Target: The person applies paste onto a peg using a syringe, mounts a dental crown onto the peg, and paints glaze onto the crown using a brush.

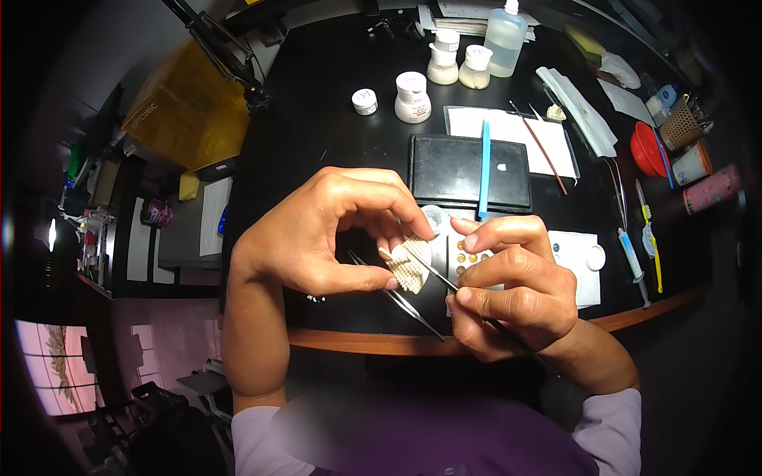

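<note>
My left hand [317,226] pinches a cream piece with a honeycomb-like surface [408,270] between thumb and fingertips, above the front of the black table. In my right hand [516,289] is a slim dark-handled tool [432,271], gripped like a pen. Its fine tip meets the cream piece or lies just over it; whether it is a brush or a probe I cannot make out. Metal tweezers [413,308] lie below the cream piece, partly behind it. A small clear dish [433,217] and a white palette with several amber dots [461,258] sit behind my hands, partly covered.
A black flat case [452,186] bears a blue strip [484,170] and a small white bit. Farther back stand several white-lidded jars [412,99] and a clear bottle [506,44]. To the right are a thin brush [546,151], a syringe [633,266] and a red bowl [647,149].
</note>
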`<state>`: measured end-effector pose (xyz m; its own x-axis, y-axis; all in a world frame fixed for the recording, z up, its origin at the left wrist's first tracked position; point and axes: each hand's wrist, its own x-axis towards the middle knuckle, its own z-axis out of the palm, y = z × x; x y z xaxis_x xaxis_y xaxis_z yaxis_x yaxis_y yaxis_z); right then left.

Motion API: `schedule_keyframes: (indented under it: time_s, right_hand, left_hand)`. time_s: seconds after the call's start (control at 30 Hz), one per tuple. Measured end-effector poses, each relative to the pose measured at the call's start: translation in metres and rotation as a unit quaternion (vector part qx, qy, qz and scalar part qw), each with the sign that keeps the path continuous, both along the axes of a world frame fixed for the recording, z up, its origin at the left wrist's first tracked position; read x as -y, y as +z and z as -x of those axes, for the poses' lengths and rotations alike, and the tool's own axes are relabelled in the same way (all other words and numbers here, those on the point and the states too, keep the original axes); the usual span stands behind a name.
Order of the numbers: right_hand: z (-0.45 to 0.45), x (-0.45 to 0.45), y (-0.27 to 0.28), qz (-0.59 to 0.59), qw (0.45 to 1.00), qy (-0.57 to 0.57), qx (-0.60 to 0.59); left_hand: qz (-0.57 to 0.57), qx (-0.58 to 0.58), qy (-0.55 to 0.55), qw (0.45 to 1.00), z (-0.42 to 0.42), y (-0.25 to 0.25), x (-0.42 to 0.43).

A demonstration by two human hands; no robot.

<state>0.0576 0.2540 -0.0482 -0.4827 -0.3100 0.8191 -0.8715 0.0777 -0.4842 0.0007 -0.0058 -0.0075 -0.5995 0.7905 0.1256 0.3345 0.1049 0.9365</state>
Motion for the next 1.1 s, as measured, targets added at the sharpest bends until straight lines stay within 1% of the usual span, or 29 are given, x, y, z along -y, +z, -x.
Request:
schedule_keyframes:
  time_s: [0.67, 0.77, 0.87, 1.1]
  right_hand:
    - [-0.0003, 0.0001, 0.0002, 0.002, 1.0, 0.006, 0.004]
    - [-0.0001, -0.0015, 0.0007, -0.005, 1.0, 0.013, 0.004]
    - [-0.0018, -0.0074, 0.0032, -0.025, 0.998, 0.046, 0.026]
    - [-0.0013, -0.0031, 0.0017, -0.015, 0.999, 0.026, 0.014]
  left_hand:
    - [0.006, 0.002, 0.002, 1.0, 0.0007, 0.0002, 0.0003]
    - [0.01, -0.004, 0.004, 1.0, 0.0007, 0.0007, 0.0001]
    - [0.01, -0.003, 0.006, 1.0, 0.0005, 0.0008, -0.0001]
    - [0.014, -0.002, 0.01, 1.0, -0.0001, 0.0008, -0.0006]
